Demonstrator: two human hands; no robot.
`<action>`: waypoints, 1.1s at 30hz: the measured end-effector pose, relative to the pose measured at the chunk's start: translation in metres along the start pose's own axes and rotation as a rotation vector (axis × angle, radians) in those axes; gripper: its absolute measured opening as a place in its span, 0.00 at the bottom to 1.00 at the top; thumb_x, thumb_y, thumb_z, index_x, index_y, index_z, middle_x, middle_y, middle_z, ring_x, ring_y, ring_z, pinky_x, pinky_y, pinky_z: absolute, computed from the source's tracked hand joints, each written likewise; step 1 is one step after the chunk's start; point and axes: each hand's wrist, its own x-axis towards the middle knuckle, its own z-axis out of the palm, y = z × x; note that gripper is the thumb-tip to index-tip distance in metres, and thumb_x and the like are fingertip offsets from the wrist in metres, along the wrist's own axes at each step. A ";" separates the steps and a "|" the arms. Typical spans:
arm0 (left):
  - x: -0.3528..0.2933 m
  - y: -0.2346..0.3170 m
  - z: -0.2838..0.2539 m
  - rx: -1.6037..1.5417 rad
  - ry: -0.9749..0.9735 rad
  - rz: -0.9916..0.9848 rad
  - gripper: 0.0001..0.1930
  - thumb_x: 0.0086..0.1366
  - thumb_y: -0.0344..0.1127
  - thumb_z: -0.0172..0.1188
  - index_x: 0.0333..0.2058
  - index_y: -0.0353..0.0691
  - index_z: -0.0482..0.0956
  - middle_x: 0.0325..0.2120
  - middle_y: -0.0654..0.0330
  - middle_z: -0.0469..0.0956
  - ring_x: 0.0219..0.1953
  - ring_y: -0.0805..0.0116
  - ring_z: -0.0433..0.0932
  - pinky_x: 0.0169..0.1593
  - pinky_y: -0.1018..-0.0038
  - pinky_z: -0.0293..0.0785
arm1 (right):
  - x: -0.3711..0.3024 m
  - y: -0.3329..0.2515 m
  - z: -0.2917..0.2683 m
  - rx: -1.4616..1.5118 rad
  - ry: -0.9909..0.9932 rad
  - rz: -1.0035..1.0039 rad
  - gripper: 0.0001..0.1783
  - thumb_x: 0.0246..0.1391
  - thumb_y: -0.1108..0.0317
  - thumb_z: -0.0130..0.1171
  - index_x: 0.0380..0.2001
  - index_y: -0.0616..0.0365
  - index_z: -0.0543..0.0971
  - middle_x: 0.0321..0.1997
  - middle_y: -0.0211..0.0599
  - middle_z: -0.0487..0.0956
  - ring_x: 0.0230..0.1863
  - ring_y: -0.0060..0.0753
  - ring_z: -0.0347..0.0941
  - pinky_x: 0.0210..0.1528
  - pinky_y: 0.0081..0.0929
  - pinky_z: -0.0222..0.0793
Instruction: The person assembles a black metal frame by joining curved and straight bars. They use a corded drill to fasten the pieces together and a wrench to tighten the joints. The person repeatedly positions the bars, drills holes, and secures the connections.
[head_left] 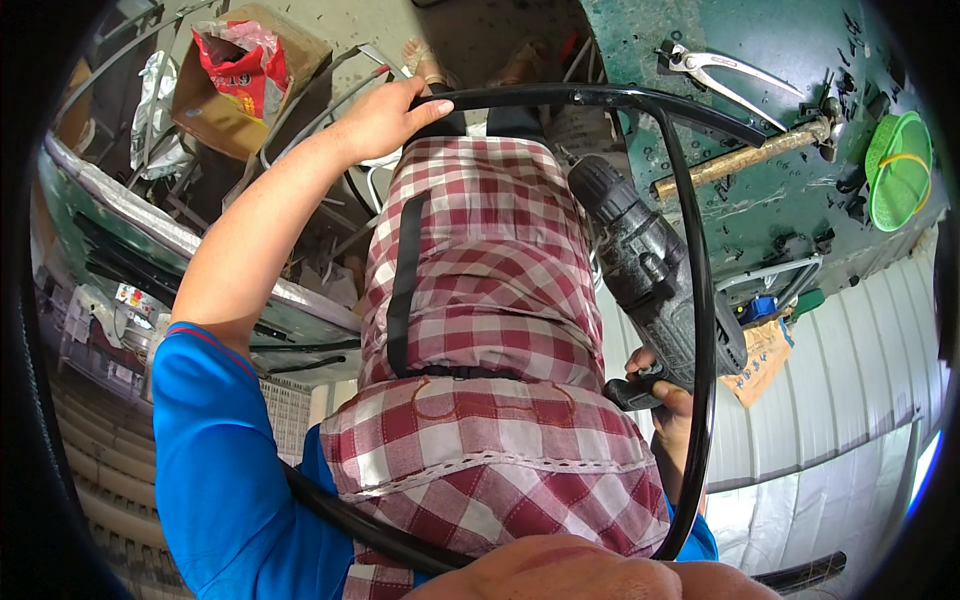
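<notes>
My left hand [388,118], arm stretched out to the far side, is closed on a glossy black tube [540,95]. The tube runs right from it, then a length bends down in front of the drill and passes near my body to the lower left. Low on the right, my right hand [672,408] grips the handle of a dark, dusty power drill [648,272]. The drill's chuck points away toward the green table; part of the drill body is hidden behind the tube. I wear a red-and-white checked apron [480,280].
On the green table [730,225] at the right lie white-handled pliers [730,75], a wooden-handled hammer [745,160], green plastic baskets [898,172] and scattered black bits. A cardboard box [220,125] holding a red bag [243,65] stands at the far left, beside metal frames.
</notes>
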 end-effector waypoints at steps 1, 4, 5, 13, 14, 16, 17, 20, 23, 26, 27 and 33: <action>0.003 0.001 -0.001 0.029 -0.018 -0.005 0.26 0.68 0.57 0.50 0.39 0.34 0.74 0.29 0.45 0.76 0.36 0.47 0.76 0.41 0.59 0.71 | -0.004 0.009 -0.003 -0.053 0.060 -0.045 0.27 0.32 0.62 0.60 0.39 0.65 0.76 0.35 0.43 0.77 0.39 0.37 0.75 0.41 0.31 0.71; -0.005 0.000 0.004 0.064 -0.004 -0.033 0.31 0.69 0.62 0.45 0.36 0.33 0.74 0.27 0.44 0.76 0.35 0.45 0.76 0.40 0.58 0.70 | -0.002 0.019 -0.026 -0.320 0.081 -0.198 0.23 0.38 0.69 0.58 0.42 0.67 0.76 0.39 0.44 0.78 0.41 0.37 0.75 0.44 0.31 0.72; -0.004 -0.001 0.002 0.069 -0.030 -0.022 0.31 0.69 0.62 0.45 0.36 0.33 0.74 0.27 0.44 0.76 0.35 0.45 0.76 0.40 0.57 0.70 | -0.005 0.024 -0.026 -0.395 0.103 -0.249 0.22 0.41 0.73 0.57 0.43 0.68 0.75 0.40 0.44 0.79 0.41 0.37 0.76 0.46 0.31 0.72; -0.012 0.006 0.001 0.186 -0.018 0.029 0.30 0.70 0.59 0.43 0.33 0.32 0.74 0.27 0.42 0.77 0.37 0.39 0.75 0.40 0.53 0.69 | -0.001 0.010 -0.005 -0.440 0.050 -0.277 0.22 0.46 0.80 0.55 0.48 0.72 0.72 0.43 0.49 0.80 0.43 0.38 0.77 0.50 0.34 0.73; -0.015 0.008 0.002 0.197 -0.015 0.026 0.29 0.70 0.59 0.43 0.33 0.32 0.74 0.27 0.41 0.77 0.37 0.39 0.75 0.40 0.53 0.69 | -0.003 0.007 0.000 -0.432 0.058 -0.264 0.22 0.46 0.79 0.56 0.48 0.72 0.72 0.43 0.49 0.80 0.43 0.39 0.77 0.50 0.35 0.73; -0.023 0.012 0.000 0.213 -0.003 0.010 0.29 0.71 0.57 0.43 0.33 0.32 0.74 0.28 0.40 0.77 0.38 0.39 0.75 0.41 0.52 0.69 | -0.005 0.005 0.003 -0.406 0.097 -0.222 0.24 0.44 0.73 0.59 0.48 0.72 0.72 0.42 0.50 0.79 0.44 0.41 0.77 0.50 0.38 0.74; -0.027 0.012 -0.001 0.216 0.004 -0.004 0.28 0.71 0.57 0.43 0.33 0.32 0.74 0.28 0.40 0.77 0.38 0.38 0.75 0.41 0.51 0.69 | -0.004 0.005 0.000 -0.399 0.072 -0.238 0.24 0.44 0.73 0.59 0.47 0.71 0.72 0.42 0.49 0.78 0.43 0.41 0.77 0.49 0.38 0.74; -0.031 0.019 -0.006 0.219 -0.009 0.009 0.26 0.71 0.54 0.44 0.36 0.31 0.74 0.27 0.40 0.77 0.37 0.38 0.76 0.40 0.51 0.70 | -0.007 0.000 0.012 -0.205 0.120 -0.161 0.24 0.39 0.67 0.58 0.42 0.69 0.73 0.38 0.46 0.76 0.39 0.40 0.75 0.44 0.36 0.74; -0.035 0.016 -0.008 0.221 0.015 0.071 0.24 0.71 0.52 0.46 0.37 0.31 0.73 0.25 0.40 0.77 0.35 0.38 0.76 0.38 0.52 0.70 | -0.002 -0.003 0.011 -0.016 0.011 -0.178 0.25 0.34 0.63 0.57 0.38 0.67 0.74 0.35 0.44 0.75 0.38 0.39 0.73 0.41 0.34 0.72; -0.032 0.010 -0.009 0.201 0.038 0.127 0.24 0.71 0.51 0.46 0.37 0.29 0.72 0.24 0.40 0.76 0.34 0.38 0.75 0.38 0.52 0.70 | 0.002 -0.006 0.001 0.087 0.011 -0.046 0.27 0.26 0.59 0.56 0.34 0.65 0.73 0.32 0.43 0.73 0.35 0.39 0.71 0.38 0.33 0.69; -0.031 0.008 -0.009 0.198 0.049 0.115 0.24 0.71 0.51 0.46 0.37 0.29 0.72 0.24 0.40 0.76 0.34 0.38 0.75 0.38 0.52 0.70 | 0.002 -0.002 -0.006 0.127 -0.005 -0.032 0.27 0.25 0.59 0.56 0.34 0.65 0.73 0.31 0.43 0.72 0.34 0.40 0.70 0.37 0.33 0.69; -0.028 0.019 -0.010 0.231 0.080 0.041 0.26 0.72 0.54 0.43 0.41 0.30 0.72 0.28 0.42 0.78 0.37 0.41 0.77 0.42 0.53 0.72 | 0.000 0.000 -0.016 0.453 -0.069 0.024 0.37 0.23 0.64 0.55 0.45 0.69 0.69 0.25 0.38 0.70 0.22 0.37 0.65 0.25 0.31 0.67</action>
